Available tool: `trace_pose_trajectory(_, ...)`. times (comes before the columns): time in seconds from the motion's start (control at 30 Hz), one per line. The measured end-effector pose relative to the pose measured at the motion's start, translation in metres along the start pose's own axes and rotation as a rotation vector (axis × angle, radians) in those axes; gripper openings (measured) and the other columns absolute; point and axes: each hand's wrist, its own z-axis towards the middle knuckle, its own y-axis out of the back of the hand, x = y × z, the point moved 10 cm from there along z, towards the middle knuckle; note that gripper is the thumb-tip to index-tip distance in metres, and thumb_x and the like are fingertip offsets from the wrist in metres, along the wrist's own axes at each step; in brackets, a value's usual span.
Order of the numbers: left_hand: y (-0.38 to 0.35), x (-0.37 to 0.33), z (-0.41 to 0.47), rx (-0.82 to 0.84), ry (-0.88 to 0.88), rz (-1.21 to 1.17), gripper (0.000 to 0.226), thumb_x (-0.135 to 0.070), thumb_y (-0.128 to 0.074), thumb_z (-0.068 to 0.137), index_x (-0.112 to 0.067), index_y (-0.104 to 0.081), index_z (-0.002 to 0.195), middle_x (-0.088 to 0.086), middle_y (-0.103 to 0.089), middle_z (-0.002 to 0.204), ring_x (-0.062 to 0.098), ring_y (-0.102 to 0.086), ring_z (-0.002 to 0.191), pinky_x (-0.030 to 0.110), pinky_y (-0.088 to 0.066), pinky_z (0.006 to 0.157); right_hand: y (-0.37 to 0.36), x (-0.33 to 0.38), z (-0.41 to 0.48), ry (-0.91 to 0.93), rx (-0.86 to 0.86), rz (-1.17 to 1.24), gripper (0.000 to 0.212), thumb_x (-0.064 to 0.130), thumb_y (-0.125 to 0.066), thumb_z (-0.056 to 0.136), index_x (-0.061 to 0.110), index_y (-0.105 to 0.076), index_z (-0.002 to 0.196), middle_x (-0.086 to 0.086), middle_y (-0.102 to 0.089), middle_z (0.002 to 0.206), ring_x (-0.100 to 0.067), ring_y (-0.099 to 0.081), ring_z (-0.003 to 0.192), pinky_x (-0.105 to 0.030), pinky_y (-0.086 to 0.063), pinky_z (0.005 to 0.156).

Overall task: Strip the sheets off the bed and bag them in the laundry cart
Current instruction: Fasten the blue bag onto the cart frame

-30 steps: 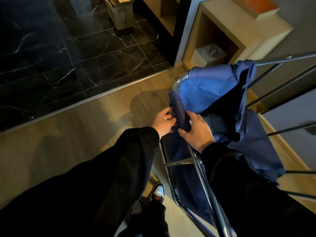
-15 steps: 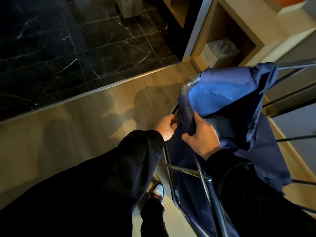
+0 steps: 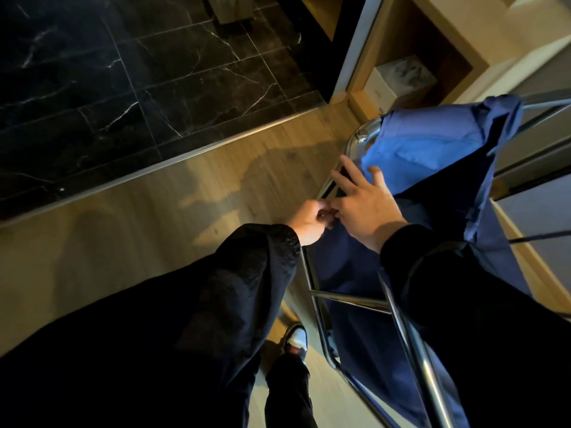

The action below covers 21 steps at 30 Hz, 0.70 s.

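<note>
Up at cart rail (image 3: 353,143): left hand (image 3: 306,223) pinching blue bag (image 3: 426,149) edge; right hand (image 3: 363,208) beside it, fingers spread on bag.

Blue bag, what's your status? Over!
Left hand pinches blue bag edge at cart rail. Right hand spread on the fabric. Nothing in the way.

Two hands were in view, the left hand (image 3: 306,222) and the right hand (image 3: 361,208). There was one blue bag (image 3: 426,149), one chrome cart (image 3: 349,299), one shoe (image 3: 295,338) and one pale box (image 3: 398,77) on one wooden shelf (image 3: 438,44).
</note>
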Motion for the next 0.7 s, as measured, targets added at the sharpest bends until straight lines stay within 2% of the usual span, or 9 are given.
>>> trace_pose_trajectory(0.03, 0.001, 0.001, 0.000, 0.004, 0.005, 0.030, 0.028, 0.012, -0.035, 0.091, 0.007, -0.060, 0.103, 0.015, -0.059, 0.083, 0.021, -0.055, 0.073, 0.013, -0.039, 0.054, 0.001, 0.000, 0.001, 0.019, -0.003, 0.000, 0.025, 0.022, -0.058, 0.084, 0.019, -0.073, 0.104, -0.012, -0.047, 0.143, -0.034, -0.011, 0.146, -0.057, -0.016, 0.106)
trace_pose_trajectory(0.1, 0.001, -0.001, -0.002, 0.013, -0.007, 0.079, 0.026, 0.013, -0.037, 0.091, 0.007, -0.061, 0.101, 0.013, -0.059, 0.081, 0.022, -0.056, 0.075, 0.016, -0.040, 0.059, 0.011, 0.005, 0.001, 0.070, -0.095, -0.015, 0.024, 0.018, -0.054, 0.078, 0.013, -0.076, 0.085, -0.012, -0.069, 0.106, -0.039, -0.033, 0.138, -0.057, -0.025, 0.101)
trace_pose_trajectory(0.13, 0.000, -0.004, -0.005, 0.018, -0.016, 0.099, 0.024, 0.012, -0.039, 0.091, 0.004, -0.060, 0.098, 0.009, -0.057, 0.077, 0.019, -0.054, 0.071, 0.014, -0.039, 0.058, 0.015, 0.007, 0.001, 0.085, -0.126, -0.036, 0.026, 0.021, -0.051, 0.074, 0.013, -0.075, 0.077, -0.010, -0.072, 0.090, -0.039, -0.043, 0.131, -0.056, -0.026, 0.099)
trace_pose_trajectory(0.17, -0.001, -0.007, -0.007, 0.022, -0.021, 0.111, 0.022, 0.012, -0.041, 0.091, 0.002, -0.060, 0.095, 0.006, -0.055, 0.073, 0.016, -0.052, 0.067, 0.014, -0.038, 0.057, 0.012, 0.010, 0.003, 0.094, -0.082, -0.073, 0.027, 0.024, -0.050, 0.075, 0.016, -0.075, 0.076, -0.006, -0.071, 0.083, -0.037, -0.048, 0.125, -0.054, -0.024, 0.100)
trace_pose_trajectory(0.3, 0.002, -0.014, -0.009, 0.012, -0.086, 0.269, 0.013, 0.006, -0.051, 0.085, -0.005, -0.058, 0.085, 0.010, -0.057, 0.082, 0.025, -0.054, 0.082, 0.023, -0.032, 0.063, -0.003, 0.025, 0.011, 0.154, 0.082, -0.204, 0.027, 0.045, -0.050, 0.088, 0.029, -0.069, 0.099, 0.005, -0.069, 0.097, -0.024, -0.053, 0.108, -0.049, -0.013, 0.108)
trace_pose_trajectory(0.43, 0.007, -0.017, -0.009, 0.011, -0.098, 0.261, 0.017, 0.010, -0.053, 0.082, -0.006, -0.055, 0.077, -0.003, -0.047, 0.065, 0.013, -0.044, 0.077, 0.015, -0.030, 0.047, 0.000, 0.030, 0.013, 0.275, 0.062, -0.244, 0.019, 0.037, -0.052, 0.086, 0.032, -0.066, 0.099, 0.008, -0.068, 0.097, -0.021, -0.058, 0.103, -0.045, -0.010, 0.104)
trace_pose_trajectory(0.57, 0.008, -0.017, -0.008, 0.032, -0.094, 0.272, 0.014, 0.006, -0.054, 0.084, -0.006, -0.056, 0.077, -0.002, -0.049, 0.065, 0.011, -0.043, 0.072, 0.007, -0.032, 0.046, -0.004, 0.030, 0.018, 0.287, 0.059, -0.235, 0.019, 0.040, -0.052, 0.088, 0.029, -0.068, 0.089, 0.009, -0.069, 0.089, -0.019, -0.063, 0.091, -0.039, -0.021, 0.104)
trace_pose_trajectory(0.63, 0.009, -0.019, -0.009, 0.040, -0.103, 0.278, 0.011, 0.004, -0.054, 0.085, -0.003, -0.058, 0.078, 0.005, -0.051, 0.069, 0.012, -0.041, 0.069, 0.012, -0.032, 0.048, -0.001, 0.033, 0.021, 0.302, 0.026, -0.220, 0.018, 0.039, -0.058, 0.088, 0.025, -0.066, 0.080, 0.006, -0.069, 0.082, -0.019, -0.065, 0.082, -0.034, -0.033, 0.097)
trace_pose_trajectory(0.7, 0.010, -0.022, -0.010, 0.037, -0.134, 0.272, 0.013, 0.007, -0.054, 0.084, -0.003, -0.058, 0.076, 0.008, -0.046, 0.072, 0.014, -0.035, 0.068, 0.018, -0.028, 0.047, -0.001, 0.035, 0.022, 0.315, 0.045, -0.208, 0.016, 0.037, -0.057, 0.089, 0.024, -0.067, 0.086, 0.004, -0.069, 0.088, -0.020, -0.063, 0.088, -0.031, -0.036, 0.088)
